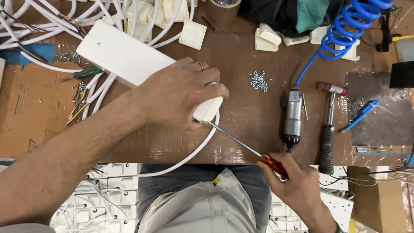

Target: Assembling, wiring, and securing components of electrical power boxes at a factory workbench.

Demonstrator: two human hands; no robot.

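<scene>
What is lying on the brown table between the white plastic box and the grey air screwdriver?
In the head view, a small pile of loose silver screws lies on the bare brown table between the long white plastic box and the grey air screwdriver.

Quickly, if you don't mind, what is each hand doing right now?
Left hand: pressed down over the end of the white plastic housing, holding it on the bench.
Right hand: closed on the red-handled screwdriver.
</scene>
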